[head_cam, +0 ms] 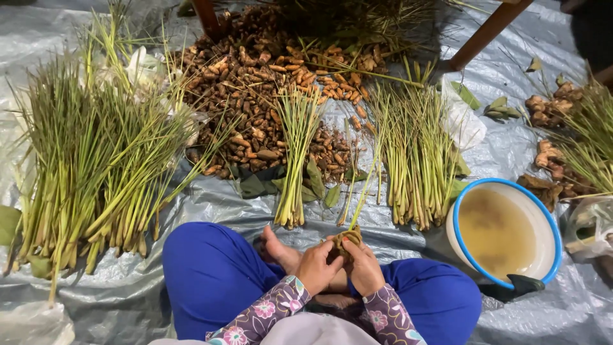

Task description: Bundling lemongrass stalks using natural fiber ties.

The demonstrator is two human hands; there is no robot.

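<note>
Head view: I see my left hand (316,267) and right hand (364,265) together over my crossed legs, fingers closed on a small lemongrass bundle (348,237) with stalks rising forward. Loose lemongrass piles (96,166) lie on the plastic sheet (128,294); a turmeric heap (255,89) sits beyond, a water basin (552,223) at right.

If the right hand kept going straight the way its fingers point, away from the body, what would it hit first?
Probably the small leafy bundle that the right hand already grips together with the left hand. Past that, the thin green stalk rising from it, then the grey plastic sheet; depth is hard to judge.
</note>
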